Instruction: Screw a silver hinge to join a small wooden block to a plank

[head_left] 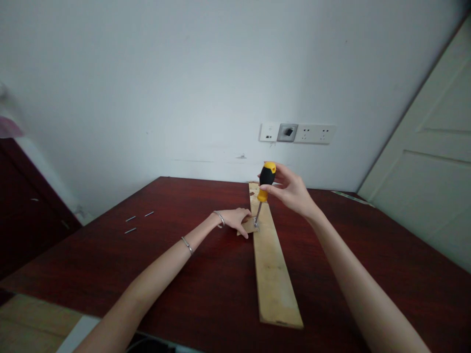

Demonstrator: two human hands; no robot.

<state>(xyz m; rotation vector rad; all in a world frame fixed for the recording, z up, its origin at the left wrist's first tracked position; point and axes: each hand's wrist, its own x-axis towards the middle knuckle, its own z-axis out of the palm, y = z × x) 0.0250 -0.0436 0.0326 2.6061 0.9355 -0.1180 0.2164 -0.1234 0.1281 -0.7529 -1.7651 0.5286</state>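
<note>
My right hand [290, 192] is closed round the black and yellow handle of a screwdriver [267, 177]. Its shaft points down and slightly left, and the tip meets a small shiny metal piece [256, 222] at the left edge of a long wooden board [273, 267]. My left hand [236, 219] grips a small flat tan piece [250, 226] that reaches onto that edge, thumb on the near side and fingers on the far side. Too little of the metal piece shows to tell its kind. The board lies flat, stretching from near me towards the wall.
Three thin metal screws or nails, one of them a near one [130, 230], lie on the left of the dark red table [198, 289]. Behind the table is a white wall with sockets [314, 134]. A pale door [434, 157] stands on the right.
</note>
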